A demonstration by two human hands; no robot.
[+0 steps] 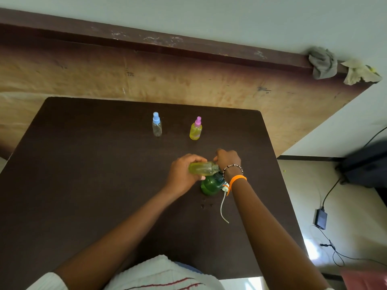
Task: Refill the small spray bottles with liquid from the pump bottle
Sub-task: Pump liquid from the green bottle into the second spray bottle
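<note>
Fingers (194, 159) curled round spray bottle (204, 168), tilted sideways

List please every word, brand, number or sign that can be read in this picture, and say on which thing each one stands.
No text can be read.
Backboard: a few dark scribbles, too small and blurred to read.
Blue-capped spray bottle, pink-capped spray bottle, bottle in the left hand, green pump bottle: no label shows.
Orange wristband: no print can be made out.
</note>
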